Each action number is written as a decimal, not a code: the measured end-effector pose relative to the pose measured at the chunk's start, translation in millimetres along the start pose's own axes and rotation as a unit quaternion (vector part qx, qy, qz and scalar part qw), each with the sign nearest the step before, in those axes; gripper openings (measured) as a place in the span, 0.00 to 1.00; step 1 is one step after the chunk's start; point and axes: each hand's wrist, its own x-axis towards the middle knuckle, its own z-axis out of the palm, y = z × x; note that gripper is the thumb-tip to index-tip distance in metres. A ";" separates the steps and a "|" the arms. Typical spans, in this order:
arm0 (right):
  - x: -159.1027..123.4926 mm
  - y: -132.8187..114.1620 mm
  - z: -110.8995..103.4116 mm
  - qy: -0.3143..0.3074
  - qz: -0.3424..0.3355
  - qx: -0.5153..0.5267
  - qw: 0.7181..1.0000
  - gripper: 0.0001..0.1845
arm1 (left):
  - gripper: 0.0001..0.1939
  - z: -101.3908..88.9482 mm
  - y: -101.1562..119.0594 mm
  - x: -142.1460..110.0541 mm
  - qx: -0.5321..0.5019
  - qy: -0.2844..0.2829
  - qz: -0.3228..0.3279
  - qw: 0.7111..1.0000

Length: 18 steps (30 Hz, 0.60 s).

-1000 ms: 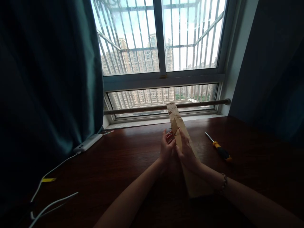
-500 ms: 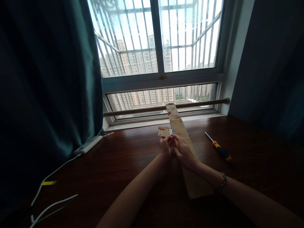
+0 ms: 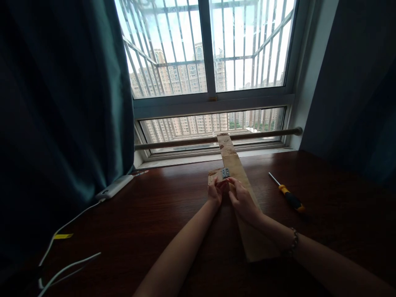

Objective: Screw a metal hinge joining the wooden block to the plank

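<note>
A small metal hinge with screw holes lies across the seam between a short wooden piece and a long wooden board. My left hand is closed on the near edge of the short piece, thumb on top and the other fingers mostly hidden beneath. My right hand rests over the long board, its fingertips pinched at the hinge's lower edge. The board runs from close to me up to the rail at the window.
A screwdriver with a yellow and black handle lies on the dark wooden table to the right. At left are a white power strip, its cable, and a yellow strip. A curtain hangs beside the barred window.
The short wooden piece has tilted and shifted slightly toward me, showing more of its face. The hinge now looks darker and sits flatter. Both hands stay nearly in place.
</note>
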 end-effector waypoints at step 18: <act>-0.3 -4.4 -5.0 0.022 0.058 0.102 0.993 0.13 | 0.12 5.2 -1.8 -11.7 0.054 -0.103 -0.055 0.992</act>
